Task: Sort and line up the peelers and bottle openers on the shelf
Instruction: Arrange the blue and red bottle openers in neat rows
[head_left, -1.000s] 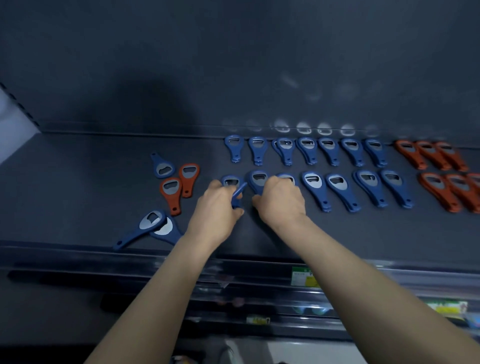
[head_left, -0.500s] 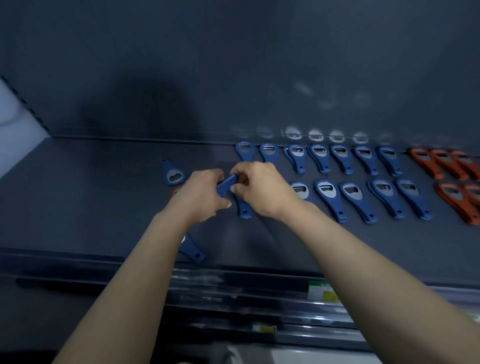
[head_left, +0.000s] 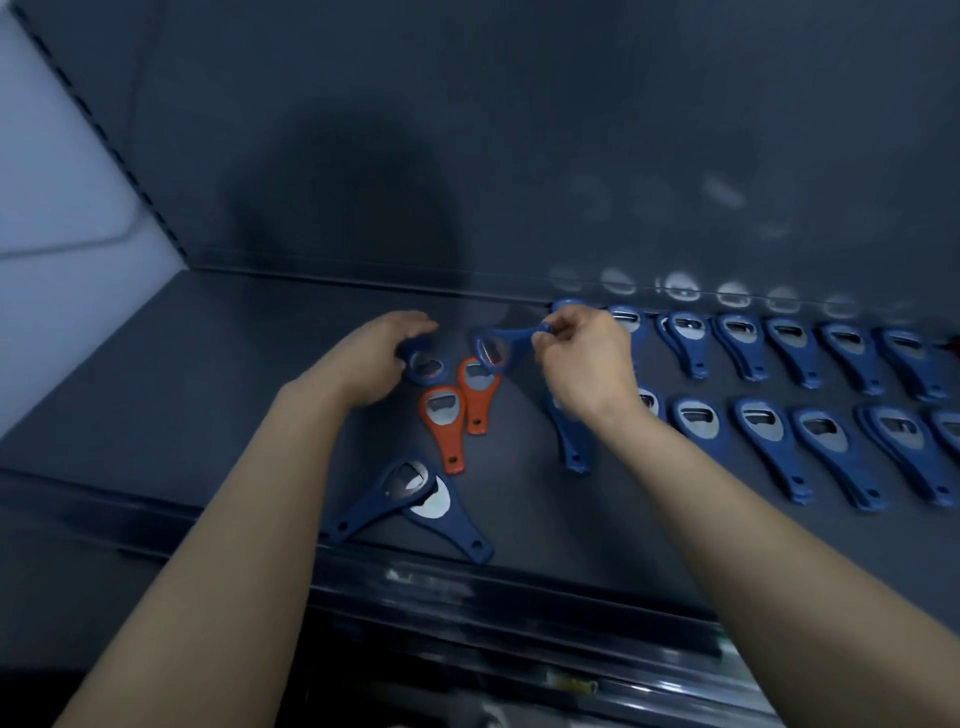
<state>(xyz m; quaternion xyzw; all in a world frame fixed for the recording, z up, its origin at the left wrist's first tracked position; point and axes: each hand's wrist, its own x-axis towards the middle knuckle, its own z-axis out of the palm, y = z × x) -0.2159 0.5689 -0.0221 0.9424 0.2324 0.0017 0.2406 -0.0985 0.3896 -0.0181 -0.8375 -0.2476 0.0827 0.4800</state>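
Pointing head-left, crosswise: pinched blue opener (head_left: 511, 339)

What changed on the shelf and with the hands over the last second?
The hands have parted. The right hand alone now pinches the held blue opener by its handle tip, lifted above the shelf. The left hand let go and moved left onto the loose blue opener beside the orange openers; its grip is unclear. The orange openers, the crossed blue pair and the blue rows stayed put.
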